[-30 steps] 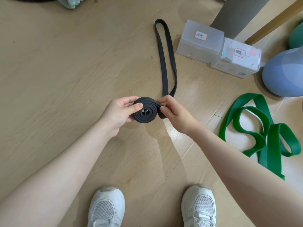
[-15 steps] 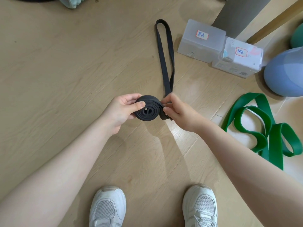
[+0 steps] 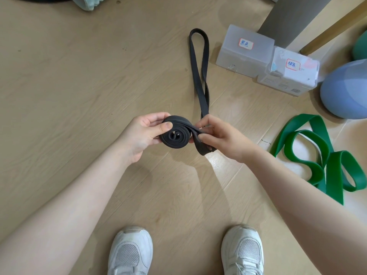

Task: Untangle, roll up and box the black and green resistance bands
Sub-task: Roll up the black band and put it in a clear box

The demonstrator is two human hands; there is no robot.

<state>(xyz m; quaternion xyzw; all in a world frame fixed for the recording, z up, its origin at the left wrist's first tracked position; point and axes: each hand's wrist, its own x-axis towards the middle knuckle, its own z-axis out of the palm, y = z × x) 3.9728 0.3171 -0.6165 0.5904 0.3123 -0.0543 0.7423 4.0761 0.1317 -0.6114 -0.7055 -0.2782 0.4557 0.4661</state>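
The black resistance band (image 3: 174, 135) is partly wound into a flat coil held above the wooden floor. My left hand (image 3: 145, 133) grips the coil, thumb on its face and fingers behind it. My right hand (image 3: 220, 135) pinches the loose length where it leaves the coil; a short fold hangs below the fingers. The unrolled tail runs away over the floor to a loop at the far end. The green resistance band (image 3: 317, 155) lies in twisted loops on the floor at the right. Two translucent boxes with handwritten labels, a left box (image 3: 246, 50) and a right box (image 3: 290, 72), stand at the back right.
A blue exercise ball (image 3: 347, 90) sits at the right edge beside the boxes, a green ball behind it. A grey post and a wooden leg rise behind the boxes. A pale green foam roller (image 3: 89, 2) lies at the top left. My white shoes (image 3: 131, 253) are below.
The coil has grown a little as more band was wound on. The tail has been drawn toward me and narrowed, and my right hand has shifted its pinch along it.
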